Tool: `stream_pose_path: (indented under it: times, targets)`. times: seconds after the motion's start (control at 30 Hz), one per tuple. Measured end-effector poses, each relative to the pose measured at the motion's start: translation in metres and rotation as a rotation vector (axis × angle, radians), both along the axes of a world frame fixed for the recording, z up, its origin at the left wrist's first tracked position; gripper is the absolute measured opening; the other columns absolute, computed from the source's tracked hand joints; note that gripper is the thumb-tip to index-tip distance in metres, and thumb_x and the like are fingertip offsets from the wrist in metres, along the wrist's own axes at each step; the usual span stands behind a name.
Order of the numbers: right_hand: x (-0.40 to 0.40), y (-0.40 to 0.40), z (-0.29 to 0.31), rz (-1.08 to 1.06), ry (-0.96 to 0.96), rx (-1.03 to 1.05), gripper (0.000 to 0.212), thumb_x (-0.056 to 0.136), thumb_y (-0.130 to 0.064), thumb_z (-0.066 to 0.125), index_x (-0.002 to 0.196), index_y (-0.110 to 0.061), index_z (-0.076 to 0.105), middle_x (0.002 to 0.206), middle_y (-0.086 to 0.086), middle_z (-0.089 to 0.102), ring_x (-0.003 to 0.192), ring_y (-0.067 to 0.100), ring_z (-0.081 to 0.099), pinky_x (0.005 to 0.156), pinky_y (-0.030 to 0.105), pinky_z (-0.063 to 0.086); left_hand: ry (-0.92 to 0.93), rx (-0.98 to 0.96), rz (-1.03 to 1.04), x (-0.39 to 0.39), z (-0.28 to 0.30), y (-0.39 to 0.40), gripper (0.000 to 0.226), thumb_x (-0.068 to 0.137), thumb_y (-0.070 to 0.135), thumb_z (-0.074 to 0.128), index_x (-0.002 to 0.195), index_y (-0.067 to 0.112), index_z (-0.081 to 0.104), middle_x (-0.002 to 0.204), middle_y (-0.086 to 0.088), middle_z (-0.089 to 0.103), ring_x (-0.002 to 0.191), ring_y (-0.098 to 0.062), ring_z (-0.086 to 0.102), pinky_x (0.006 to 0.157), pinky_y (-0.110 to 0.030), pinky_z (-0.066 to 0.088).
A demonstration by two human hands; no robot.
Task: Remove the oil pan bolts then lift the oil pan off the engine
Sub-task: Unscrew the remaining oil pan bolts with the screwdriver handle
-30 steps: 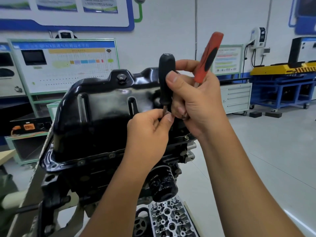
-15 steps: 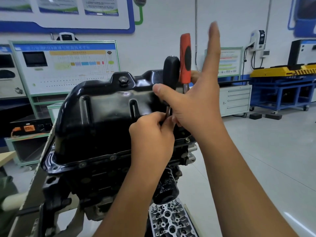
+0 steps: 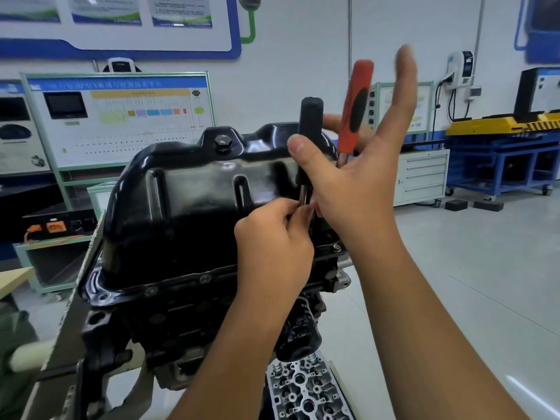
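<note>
**Two drivers, one flange bolt: keeping the tool seated on the oil pan rim**

At the bottom centre of the frame a bare cylinder head (image 3: 306, 395) lies on the floor below the work, with the black oil filter (image 3: 300, 338) hanging just above it.

Moving up to the middle of the frame, the left hand (image 3: 272, 237) is curled, its fingertips pinching the metal shank of the black-handled driver (image 3: 309, 125) low down, close to the pan's flange. What the tip sits on is hidden behind the fingers. The right hand (image 3: 354, 177) is mostly spread: thumb pressed against the black handle, one long finger pointing upward and blurred, while the red-handled screwdriver (image 3: 354, 107) stands trapped between its other fingers and palm.

The oil pan (image 3: 181, 207) fills the centre of the frame and sits on the engine (image 3: 169, 322), its flange bolts (image 3: 205, 279) showing along the lower rim, so the pan is not ready to lift.

To do this step well, I judge the left fingers should steady the shank square to the bolt while the right hand spins the handle; parking the red tool first would free the grip and lessen the chance of slipping off the head.

Farther back, upper left, stands a training display board (image 3: 121, 116); at right, a grey drawer cabinet (image 3: 424, 177).
</note>
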State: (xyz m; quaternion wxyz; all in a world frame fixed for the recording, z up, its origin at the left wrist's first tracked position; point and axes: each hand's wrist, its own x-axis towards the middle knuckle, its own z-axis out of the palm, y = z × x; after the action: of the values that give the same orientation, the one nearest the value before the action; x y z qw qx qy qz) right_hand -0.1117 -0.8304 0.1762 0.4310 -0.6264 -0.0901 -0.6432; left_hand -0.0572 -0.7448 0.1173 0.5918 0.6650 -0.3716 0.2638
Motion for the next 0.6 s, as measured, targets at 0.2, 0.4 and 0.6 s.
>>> stream_pose_path:
  times: [0.2,0.4,0.6]
  targets:
    - [0.005,0.007,-0.003,-0.321,-0.120,-0.085,0.056,0.088,-0.009,0.073,0.142,-0.016,0.060,0.091,0.002,0.071,0.077,0.017,0.065,0.073,0.040,0.057,-0.040,-0.008,0.057,-0.008,0.002,-0.007,0.055,0.089,0.001,0.063,0.053,0.037,0.040,0.042,0.019,0.047,0.040,-0.003,0.044,0.042,-0.008,0.028]
    - [-0.002,0.004,0.002,-0.142,-0.058,0.054,0.046,0.082,-0.016,0.084,0.098,-0.052,0.060,0.079,-0.014,0.069,0.078,0.004,0.066,0.079,0.013,0.052,-0.019,-0.025,0.054,-0.003,0.000,-0.008,0.018,0.092,0.018,0.074,0.074,0.019,0.074,0.047,0.009,0.057,0.046,-0.008,0.052,0.049,-0.013,0.037]
    - [-0.004,-0.003,0.002,0.574,0.076,0.145,0.030,0.098,0.003,0.060,0.124,-0.012,0.052,0.102,0.020,0.077,0.040,0.006,0.050,0.042,0.020,0.043,-0.034,0.011,-0.111,0.006,0.002,0.003,0.018,0.095,0.022,0.069,0.079,0.016,0.073,0.045,0.006,0.035,0.046,-0.009,0.027,0.047,-0.028,0.026]
